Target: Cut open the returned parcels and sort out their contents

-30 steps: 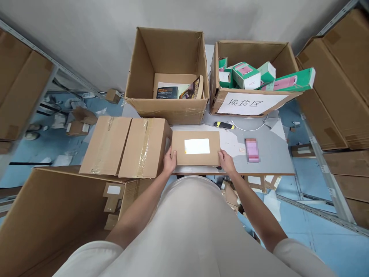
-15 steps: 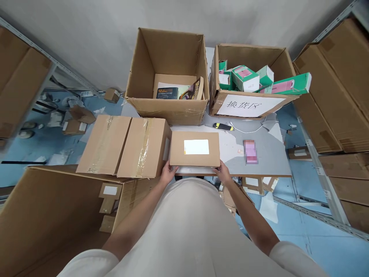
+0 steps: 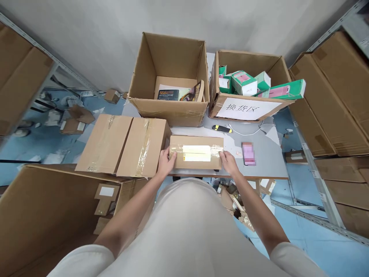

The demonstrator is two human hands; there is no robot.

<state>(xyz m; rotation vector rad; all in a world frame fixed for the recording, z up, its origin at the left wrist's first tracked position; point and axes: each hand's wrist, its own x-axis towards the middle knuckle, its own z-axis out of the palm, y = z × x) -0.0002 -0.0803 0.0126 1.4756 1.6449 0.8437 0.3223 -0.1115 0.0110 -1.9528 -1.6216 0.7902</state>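
Note:
Between my two hands is a small brown cardboard box (image 3: 175,159) with clear tape and a white label on the face toward me. My left hand (image 3: 166,161) grips its left end, thumb on the near face. At the right end, my right hand (image 3: 228,162) holds it with the fingers closed at the edge. The box is over the near part of the grey table (image 3: 268,161); whether its underside touches the tabletop, I cannot tell. Just left of it stands a taped carton (image 3: 144,146), close to my left hand.
Behind are an open carton (image 3: 167,109) with books and another (image 3: 213,104) with green boxes. A yellow-black box cutter (image 3: 222,128) and a pink item (image 3: 248,154) lie on the table. A second taped carton (image 3: 105,142) and a large open box (image 3: 43,207) are at left.
The small box has been turned over in my hands: a taped face with a label now shows instead of the untaped labelled one. Both hands have shifted up along its ends.

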